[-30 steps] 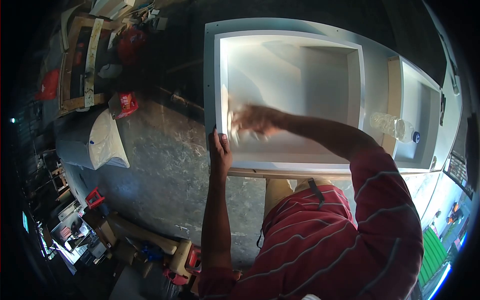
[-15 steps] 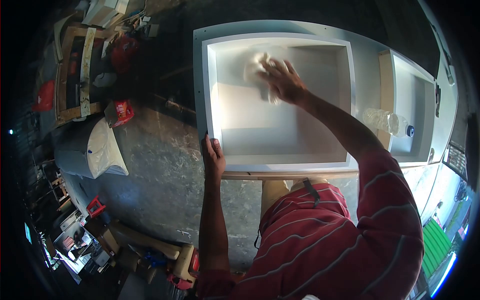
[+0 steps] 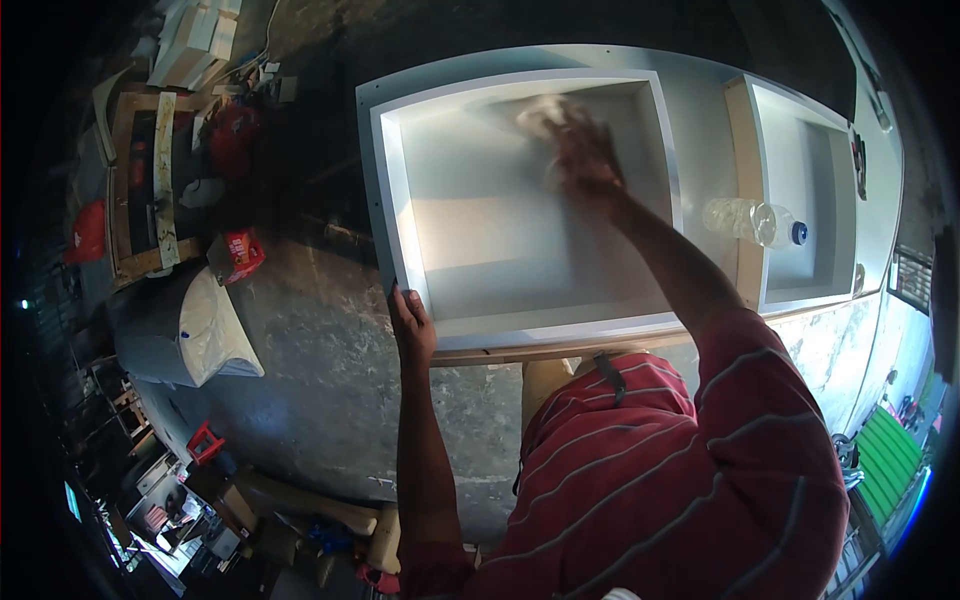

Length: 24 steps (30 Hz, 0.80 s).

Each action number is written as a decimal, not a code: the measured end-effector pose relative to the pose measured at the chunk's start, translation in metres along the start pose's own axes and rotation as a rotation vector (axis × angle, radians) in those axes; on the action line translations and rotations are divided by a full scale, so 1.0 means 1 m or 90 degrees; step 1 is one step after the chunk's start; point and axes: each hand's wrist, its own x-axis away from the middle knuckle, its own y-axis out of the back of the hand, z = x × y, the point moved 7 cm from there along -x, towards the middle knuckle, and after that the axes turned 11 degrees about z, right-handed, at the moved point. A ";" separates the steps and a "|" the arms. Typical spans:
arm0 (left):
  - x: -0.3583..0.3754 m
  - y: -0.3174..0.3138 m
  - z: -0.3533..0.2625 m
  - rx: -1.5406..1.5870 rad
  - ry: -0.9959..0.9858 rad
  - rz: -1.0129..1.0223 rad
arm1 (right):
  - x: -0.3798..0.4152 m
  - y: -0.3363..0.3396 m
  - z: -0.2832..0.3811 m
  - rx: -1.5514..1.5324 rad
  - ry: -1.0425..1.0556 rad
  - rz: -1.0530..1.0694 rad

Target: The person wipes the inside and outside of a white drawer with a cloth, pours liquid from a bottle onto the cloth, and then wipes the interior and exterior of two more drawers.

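Observation:
A shallow white open box (image 3: pixel 540 330) lies in front of me on a larger white panel (image 3: pixel 375 190). Near the box's far side, my right hand (image 3: pixel 590 160) presses a pale cloth (image 3: pixel 543 115) against its inner floor; both are smeared by motion. At the near left corner, my left hand (image 3: pixel 413 325) grips the edge of the box and panel, its fingertips partly hidden. A clear plastic bottle (image 3: pixel 740 220) with a blue cap lies on its side to the right, across the wooden side of a second, narrower white box (image 3: pixel 810 270).
On the floor at left are a wooden frame (image 3: pixel 165 190), a red packet (image 3: pixel 238 255) and a grey-white curved piece (image 3: pixel 210 335). A red stool (image 3: pixel 205 442) stands lower left. A green ribbed panel (image 3: pixel 888 455) shows at far right.
My right hand has moved the cloth a little to the right across the box floor. The view has shifted slightly, while my left hand keeps its place on the corner.

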 end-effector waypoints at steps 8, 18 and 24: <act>-0.002 0.002 0.000 0.002 -0.024 -0.019 | 0.079 -0.099 0.076 0.439 0.197 0.411; -0.004 -0.001 0.007 0.005 0.004 -0.007 | 0.054 -0.075 0.065 0.478 0.091 0.328; -0.002 -0.004 0.011 0.017 -0.005 -0.002 | 0.027 -0.044 0.016 0.472 0.078 0.211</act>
